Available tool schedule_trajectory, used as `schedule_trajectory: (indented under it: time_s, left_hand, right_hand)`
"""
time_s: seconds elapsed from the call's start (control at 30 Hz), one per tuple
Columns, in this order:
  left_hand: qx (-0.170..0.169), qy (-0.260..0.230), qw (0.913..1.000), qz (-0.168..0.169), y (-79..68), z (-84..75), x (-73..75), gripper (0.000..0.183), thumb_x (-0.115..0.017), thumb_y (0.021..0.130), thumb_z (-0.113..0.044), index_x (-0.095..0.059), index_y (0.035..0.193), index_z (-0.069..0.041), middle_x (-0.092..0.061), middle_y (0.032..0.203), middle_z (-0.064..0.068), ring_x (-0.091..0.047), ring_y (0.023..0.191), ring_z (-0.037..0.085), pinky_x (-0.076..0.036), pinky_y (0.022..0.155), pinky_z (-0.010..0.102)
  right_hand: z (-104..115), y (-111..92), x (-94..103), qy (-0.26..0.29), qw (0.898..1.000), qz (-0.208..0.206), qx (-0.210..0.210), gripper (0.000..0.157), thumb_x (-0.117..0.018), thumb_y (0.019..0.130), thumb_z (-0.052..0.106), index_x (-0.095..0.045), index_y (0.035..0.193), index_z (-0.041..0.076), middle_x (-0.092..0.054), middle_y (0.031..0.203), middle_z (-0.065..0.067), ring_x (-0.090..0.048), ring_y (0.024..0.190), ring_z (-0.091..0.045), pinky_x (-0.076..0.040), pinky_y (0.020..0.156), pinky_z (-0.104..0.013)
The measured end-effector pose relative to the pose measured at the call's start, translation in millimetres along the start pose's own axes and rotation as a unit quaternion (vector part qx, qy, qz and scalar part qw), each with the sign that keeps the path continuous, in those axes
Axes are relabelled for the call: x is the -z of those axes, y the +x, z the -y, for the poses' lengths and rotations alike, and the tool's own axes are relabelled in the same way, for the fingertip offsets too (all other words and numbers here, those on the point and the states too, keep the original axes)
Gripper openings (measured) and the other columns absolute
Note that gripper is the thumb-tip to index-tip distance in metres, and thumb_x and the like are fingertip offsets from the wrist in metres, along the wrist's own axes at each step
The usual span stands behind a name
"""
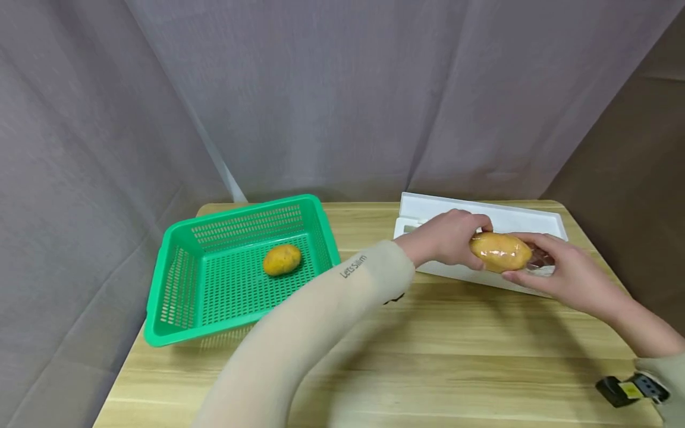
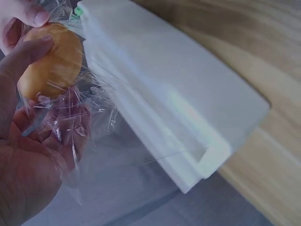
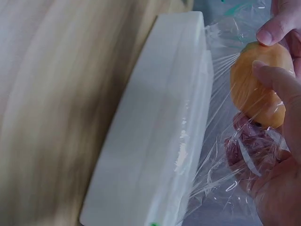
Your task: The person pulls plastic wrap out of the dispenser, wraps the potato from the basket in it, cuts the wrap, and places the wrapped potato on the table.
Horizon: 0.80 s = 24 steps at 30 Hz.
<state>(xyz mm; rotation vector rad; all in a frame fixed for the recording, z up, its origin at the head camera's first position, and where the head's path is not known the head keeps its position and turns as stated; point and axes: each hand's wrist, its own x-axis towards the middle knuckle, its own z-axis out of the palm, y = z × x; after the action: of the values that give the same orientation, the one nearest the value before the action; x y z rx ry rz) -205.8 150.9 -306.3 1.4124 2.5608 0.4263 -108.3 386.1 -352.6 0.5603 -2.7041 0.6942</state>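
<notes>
A yellow mango, wrapped in shiny clear cling film, is held up between both hands. My left hand grips its left end, and my right hand holds the right end, thumb along the near side. Film bunches over the fingers and runs in taut creases from the fruit toward a white cling film box. That box stands behind the hands in the head view, its long lid raised. Both thumbs press on the mango in the right wrist view.
A green plastic basket with slotted walls stands on the wooden table at the left. A second mango lies inside it. Grey cloth hangs behind the table. A black strap device is on the right wrist.
</notes>
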Motion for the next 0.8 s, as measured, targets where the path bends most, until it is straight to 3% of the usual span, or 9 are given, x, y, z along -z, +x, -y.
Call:
schedule_trajectory:
  time_s: [0.1, 0.33, 0.5, 0.67, 0.8]
  left_hand:
    - [0.002, 0.003, 1.0000, 0.000, 4.4, -1.3, 11.6, 0.054, -0.087, 0.089, -0.039, -0.065, 0.134, -0.017, -0.067, 0.113, -0.011, -0.058, 0.097, 0.003, -0.045, 0.084, 0.014]
    - [0.021, -0.009, 0.9997, -0.010, 11.8, -3.6, 35.7, 0.056, -0.089, 0.089, -0.036, -0.064, 0.136, -0.019, -0.067, 0.118, -0.011, -0.059, 0.102, 0.004, -0.045, 0.086, 0.014]
    - [0.023, -0.010, 0.9994, -0.024, 19.4, -3.8, 50.5, 0.054, -0.089, 0.088, -0.035, -0.064, 0.134, -0.020, -0.067, 0.118, -0.012, -0.057, 0.101, 0.004, -0.044, 0.086, 0.014]
    - [0.012, -0.017, 0.9987, -0.046, 24.2, -2.3, 61.9, 0.051, -0.088, 0.089, -0.031, -0.065, 0.133, -0.018, -0.067, 0.117, -0.011, -0.057, 0.100, 0.005, -0.044, 0.084, 0.015]
    - [0.015, -0.028, 0.9977, -0.060, 25.8, -3.4, 71.7, 0.050, -0.089, 0.088, -0.028, -0.066, 0.132, -0.018, -0.066, 0.115, -0.011, -0.057, 0.099, 0.005, -0.043, 0.083, 0.015]
  right_hand:
    - [2.1, 6.0, 8.4, -0.001, 1.000, -0.002, -0.019, 0.066, -0.098, 0.075, 0.007, -0.069, 0.134, 0.009, -0.066, 0.108, 0.006, -0.059, 0.086, 0.005, -0.047, 0.072, -0.008]
    - [7.6, 24.3, 30.8, -0.023, 0.997, 0.002, -0.068, 0.068, -0.097, 0.079, 0.019, -0.068, 0.139, 0.011, -0.069, 0.117, -0.008, -0.055, 0.089, 0.015, -0.042, 0.072, -0.004]
    - [6.9, 36.8, 43.3, -0.054, 0.996, -0.003, -0.067, 0.067, -0.096, 0.081, 0.023, -0.067, 0.138, 0.007, -0.070, 0.114, -0.012, -0.053, 0.087, 0.016, -0.042, 0.067, -0.007]
    - [5.8, 47.3, 50.6, -0.070, 0.995, -0.013, -0.071, 0.068, -0.096, 0.082, 0.024, -0.066, 0.140, 0.006, -0.069, 0.113, -0.014, -0.057, 0.085, 0.006, -0.041, 0.065, -0.009]
    - [6.5, 54.1, 58.1, -0.075, 0.995, -0.029, -0.060, 0.068, -0.096, 0.081, 0.022, -0.066, 0.141, 0.006, -0.069, 0.113, -0.014, -0.050, 0.085, 0.012, -0.036, 0.067, -0.007]
